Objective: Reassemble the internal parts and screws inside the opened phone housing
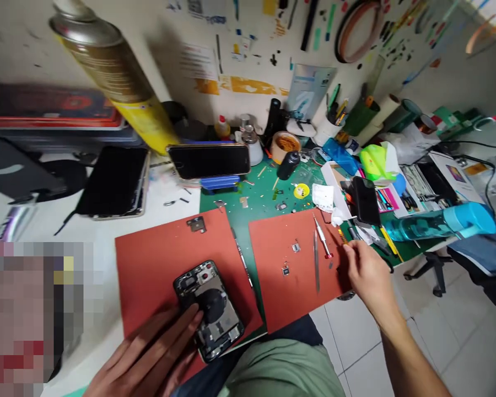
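My left hand (157, 347) lies along the left side of an opened smartphone (231, 317), its fingers over the edge and a fingertip by the round black coil; the thumb is mostly hidden. Bare inner parts of the phone face up on the left red mat (143, 270). My right hand (370, 275) is closed in a pinch at the right edge of the other red mat (279, 303); what it holds, if anything, I cannot make out. Near it lie a red-tipped screwdriver (321, 234), metal tweezers (316, 264) and two small metal parts (296, 247).
A phone on a blue stand (221, 182) and a yellow spray can (144, 118) stand behind. Black phones (113, 182) are stacked left. On the right are a blue bottle (430, 223), a dark phone (366, 201) and tool boxes. A person shows blurred at far left.
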The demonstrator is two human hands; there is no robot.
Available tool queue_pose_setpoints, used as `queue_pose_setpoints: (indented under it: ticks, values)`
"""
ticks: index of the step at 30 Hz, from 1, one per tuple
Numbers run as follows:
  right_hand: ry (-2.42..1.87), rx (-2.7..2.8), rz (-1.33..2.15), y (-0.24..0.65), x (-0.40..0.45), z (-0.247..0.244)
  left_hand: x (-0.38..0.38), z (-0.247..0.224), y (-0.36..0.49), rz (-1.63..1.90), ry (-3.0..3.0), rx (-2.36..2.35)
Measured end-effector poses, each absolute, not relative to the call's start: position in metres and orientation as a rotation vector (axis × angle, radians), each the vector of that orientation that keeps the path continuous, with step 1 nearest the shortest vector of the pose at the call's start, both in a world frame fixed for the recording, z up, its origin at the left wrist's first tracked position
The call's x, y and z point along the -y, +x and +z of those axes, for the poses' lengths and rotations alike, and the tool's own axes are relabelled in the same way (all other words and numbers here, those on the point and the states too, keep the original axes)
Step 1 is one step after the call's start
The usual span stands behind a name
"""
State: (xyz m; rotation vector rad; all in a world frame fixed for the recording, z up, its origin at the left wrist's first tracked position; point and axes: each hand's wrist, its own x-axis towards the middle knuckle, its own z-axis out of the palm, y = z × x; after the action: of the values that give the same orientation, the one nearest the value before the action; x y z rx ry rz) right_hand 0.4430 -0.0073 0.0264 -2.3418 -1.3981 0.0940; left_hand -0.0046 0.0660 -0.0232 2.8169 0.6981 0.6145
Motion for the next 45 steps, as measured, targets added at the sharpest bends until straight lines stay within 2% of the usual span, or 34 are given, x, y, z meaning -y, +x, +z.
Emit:
queue_pose_setpoints:
  ticks: [2,6,11,21,34,39,45]
  values:
    - [-2.275,1.298,0.133,0.437,0.007,0.041,-0.068,-0.022,-0.008,0.544,2.892,-0.659]
    - [-1.854,0.84,0.379,0.416,-0.011,0.065,-0.068,-0.025,-0.011,0.505,2.918,-0.675]
    - [-1.533,0.72,0.546,0.396,-0.048,0.059,-0.068,-0.022,-0.007,0.539,2.944,-0.682]
    - [-1.609,0.812,0.618,0.393,-0.089,0.026,-0.05,-0.021,0.017,0.699,2.7,-1.008]
    - [-1.613,0.821,0.645,0.385,-0.086,0.031,-0.059,-0.015,0.003,0.602,2.964,-0.828]
    - [-1.516,0.779,0.847,0.342,-0.063,0.043,-0.053,-0.006,0.016,0.63,2.835,-0.95]
    - [-1.492,0.705,1.146,0.278,-0.032,0.035,-0.049,-0.001,0.019,0.585,2.685,-1.076]
